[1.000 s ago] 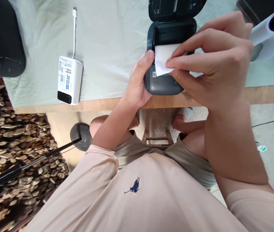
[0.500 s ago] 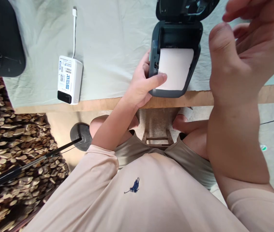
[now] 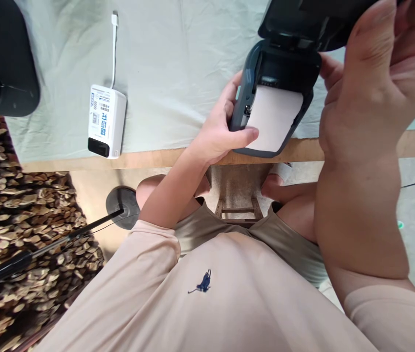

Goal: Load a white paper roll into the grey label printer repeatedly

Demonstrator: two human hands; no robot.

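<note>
A dark label printer (image 3: 250, 78) is held tilted above the table's front edge, its black lid (image 3: 302, 22) swung up. White paper (image 3: 276, 117) fills its lower compartment. My left hand (image 3: 225, 122) is closed around the printer's left side, thumb lying over the paper's lower left corner. At the upper right, my right hand (image 3: 379, 68) has its thumb against the raised lid and a finger near the hinge side; its other fingertips are partly hidden or cut off by the frame.
A white power bank (image 3: 106, 122) with a short white cable (image 3: 113, 54) lies on the cloth-covered table (image 3: 163, 73). A black rounded object (image 3: 4, 58) occupies the upper left. Below stand a black pole on a round base (image 3: 122, 208) and stacked firewood (image 3: 27, 195).
My right hand has come in to the lid and taken hold of it. The printer has shifted slightly right and toward me and tilted more, with the left hand still on it.
</note>
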